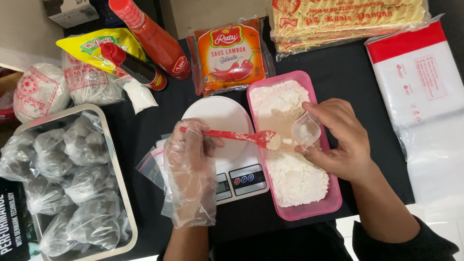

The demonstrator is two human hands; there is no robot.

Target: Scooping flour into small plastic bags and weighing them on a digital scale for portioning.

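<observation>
My left hand (189,169), in a loose clear plastic glove, holds a red spoon (241,137) whose bowl carries white flour. The spoon tip sits at the mouth of a small clear plastic bag (307,130) that my bare right hand (340,140) pinches open. Both are above a pink rectangular tub (333,200) filled with white flour (295,176). A white kitchen scale (232,159) with a round platform stands just left of the tub, under my left hand.
A metal tray (123,193) of several dark filled bags lies at left. Sauce bottles (154,38), an orange sauce pack (232,55), noodle packs (338,19), white bundles (41,89) and a stack of plastic bags (425,82) ring the black table.
</observation>
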